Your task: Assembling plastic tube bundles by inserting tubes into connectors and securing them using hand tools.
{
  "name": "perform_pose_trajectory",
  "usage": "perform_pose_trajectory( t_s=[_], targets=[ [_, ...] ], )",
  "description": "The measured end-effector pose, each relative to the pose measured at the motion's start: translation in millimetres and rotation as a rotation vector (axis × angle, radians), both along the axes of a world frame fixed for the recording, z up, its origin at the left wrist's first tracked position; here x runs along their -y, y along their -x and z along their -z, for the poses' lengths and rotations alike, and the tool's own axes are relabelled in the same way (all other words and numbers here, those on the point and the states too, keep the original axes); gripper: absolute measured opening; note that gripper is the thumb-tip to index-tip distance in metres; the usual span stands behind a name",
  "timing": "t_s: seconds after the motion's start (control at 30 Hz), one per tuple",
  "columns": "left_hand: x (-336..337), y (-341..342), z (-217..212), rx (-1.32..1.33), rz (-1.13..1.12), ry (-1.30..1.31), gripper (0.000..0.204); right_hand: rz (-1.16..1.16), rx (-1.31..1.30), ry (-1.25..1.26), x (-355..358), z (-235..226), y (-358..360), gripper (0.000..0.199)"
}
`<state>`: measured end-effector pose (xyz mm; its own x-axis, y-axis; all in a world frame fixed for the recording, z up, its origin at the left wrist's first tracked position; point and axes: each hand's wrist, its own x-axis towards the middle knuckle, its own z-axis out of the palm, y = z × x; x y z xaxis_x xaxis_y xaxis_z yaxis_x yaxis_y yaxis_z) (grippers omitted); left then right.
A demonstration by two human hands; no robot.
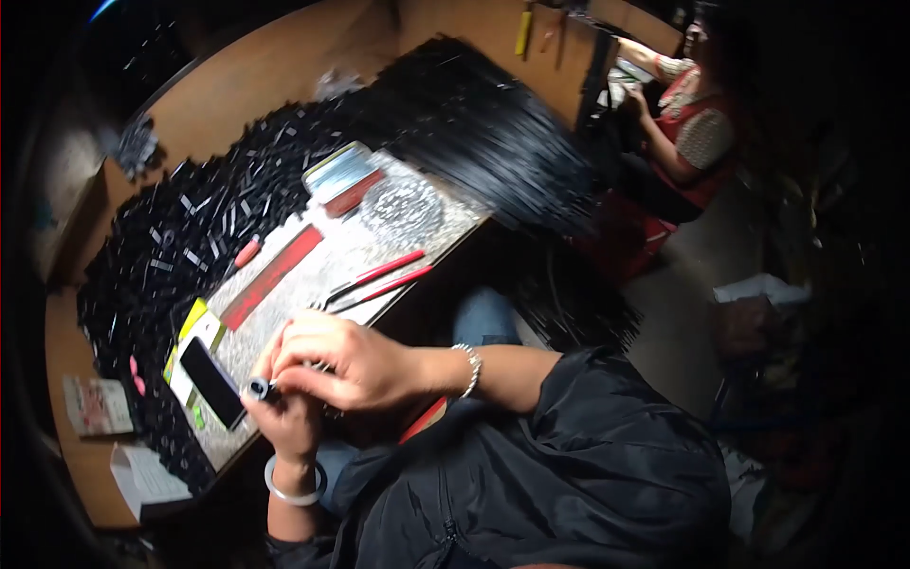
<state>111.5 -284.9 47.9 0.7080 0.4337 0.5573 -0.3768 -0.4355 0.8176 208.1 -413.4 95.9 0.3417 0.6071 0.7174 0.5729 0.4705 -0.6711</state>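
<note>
My left hand [289,422], with a pale bangle at its wrist, is closed round a short black tube-like piece [262,388] with a pale ring at its end. My right hand [346,365] lies across from it, fingers curled and the thumb against the same piece. Something shiny shows between the right fingers, too small to name. Both hands are over the front edge of the worktop [289,256]. Just left of them lies a dark phone [210,382] on a yellow and white packet [197,322].
A heap of small black pieces [190,237] covers the left and back. Long black strips [483,123] lie at the far right. Shiny small bits [403,211], a red strip [273,278] and two red-handled tools [384,275] are on the worktop. A co-worker [687,142] sits at right.
</note>
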Motion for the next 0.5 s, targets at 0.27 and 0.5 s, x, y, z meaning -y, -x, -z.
perform_pose_trajectory(
  t_s=[0.27, 0.5],
  targets=[
    [15, -16, -35, -0.112, 0.129, -0.059, 0.031, -0.11, -0.118, 0.086, 6, 10, -26, 0.009],
    [16, -11, -36, -0.088, 0.108, 0.105, 0.027, 0.004, -0.06, -0.077, -15, 26, -12, 0.008]
  ],
)
